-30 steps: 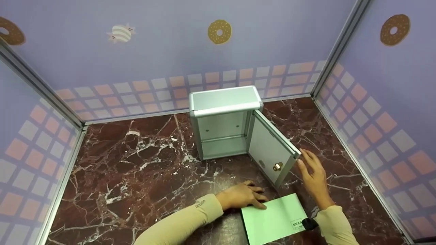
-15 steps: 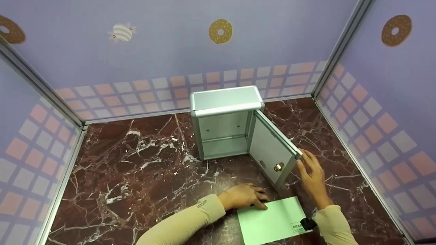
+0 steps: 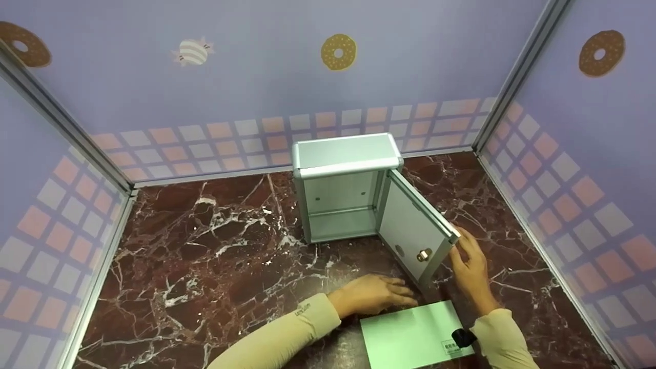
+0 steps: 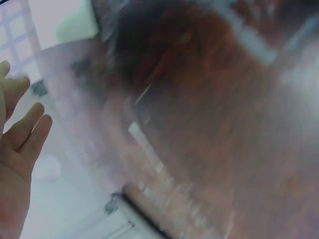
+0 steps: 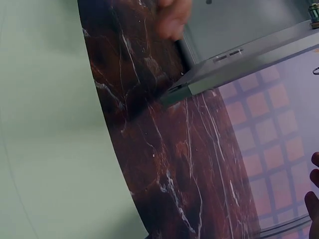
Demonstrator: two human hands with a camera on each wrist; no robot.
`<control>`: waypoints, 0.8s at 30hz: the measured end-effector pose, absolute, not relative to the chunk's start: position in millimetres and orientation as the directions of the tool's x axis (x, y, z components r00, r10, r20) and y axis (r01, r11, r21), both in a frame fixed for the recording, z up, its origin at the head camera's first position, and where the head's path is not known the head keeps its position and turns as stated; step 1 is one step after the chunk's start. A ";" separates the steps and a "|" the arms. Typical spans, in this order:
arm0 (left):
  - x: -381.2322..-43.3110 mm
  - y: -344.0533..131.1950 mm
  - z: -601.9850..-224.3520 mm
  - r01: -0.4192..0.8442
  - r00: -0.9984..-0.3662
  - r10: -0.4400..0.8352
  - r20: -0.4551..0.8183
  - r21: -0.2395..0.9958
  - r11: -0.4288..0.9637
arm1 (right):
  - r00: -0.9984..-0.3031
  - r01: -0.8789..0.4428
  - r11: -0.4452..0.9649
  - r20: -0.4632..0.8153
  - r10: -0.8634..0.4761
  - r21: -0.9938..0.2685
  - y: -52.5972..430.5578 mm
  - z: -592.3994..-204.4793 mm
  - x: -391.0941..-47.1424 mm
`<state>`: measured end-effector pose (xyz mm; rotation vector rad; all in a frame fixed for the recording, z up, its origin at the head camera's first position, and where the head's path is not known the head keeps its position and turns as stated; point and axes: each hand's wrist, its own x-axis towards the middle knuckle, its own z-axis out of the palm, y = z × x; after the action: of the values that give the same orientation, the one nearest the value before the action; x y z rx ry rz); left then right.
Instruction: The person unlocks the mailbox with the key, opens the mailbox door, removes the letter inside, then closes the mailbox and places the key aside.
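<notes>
A silver metal box (image 3: 348, 154) with a hinged door (image 3: 412, 228) stands near the back wall, its door swung outward. A brass-coloured lock (image 3: 424, 255) sits on the door's inner face. My right hand (image 3: 471, 269) is at the door's free edge, fingers fairly straight along the outer side; contact is hard to tell. In front lies a flat, pale green rectangular thing (image 3: 410, 335) with small print in one corner, perhaps a booklet. My left hand (image 3: 373, 294) hovers or rests just past its far edge, fingers extended, holding nothing. In the left wrist view, the left fingers (image 4: 30, 132) are spread.
Dark red marbled tabletop (image 3: 205, 266) spreads left of the box. Purple patterned panels (image 3: 246, 77) close in the back and both sides, with metal rails at the corners. A black piece (image 3: 464, 337) at the right wrist overlaps the green thing's corner.
My left thumb has come off the green thing, and that hand has shifted slightly right. The green thing has settled flatter. My right hand stays by the door, which is nearly unmoved.
</notes>
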<state>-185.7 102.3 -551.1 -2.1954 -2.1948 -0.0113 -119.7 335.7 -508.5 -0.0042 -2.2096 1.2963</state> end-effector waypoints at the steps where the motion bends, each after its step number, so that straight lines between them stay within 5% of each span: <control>1: -187.5 101.2 -546.5 1.000 0.001 0.999 0.046 -0.017 0.000 | -0.834 -0.273 0.532 0.473 0.285 -0.801 335.0 -508.5 -121.0; 14: -207.7 66.5 -476.2 0.995 -0.087 0.939 0.334 0.079 0.064 | -0.826 -0.266 0.511 0.467 0.315 -0.817 322.6 -509.9 -128.9; 24: -234.4 37.1 -432.9 0.999 -0.028 0.766 0.642 -0.004 0.040 | -0.879 -0.109 0.453 0.299 0.371 -0.885 323.4 -511.6 -129.1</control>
<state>-234.4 37.1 -432.9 -1.7765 -1.8463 -0.6409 -129.1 323.4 -511.6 -0.2191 -2.2534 1.4195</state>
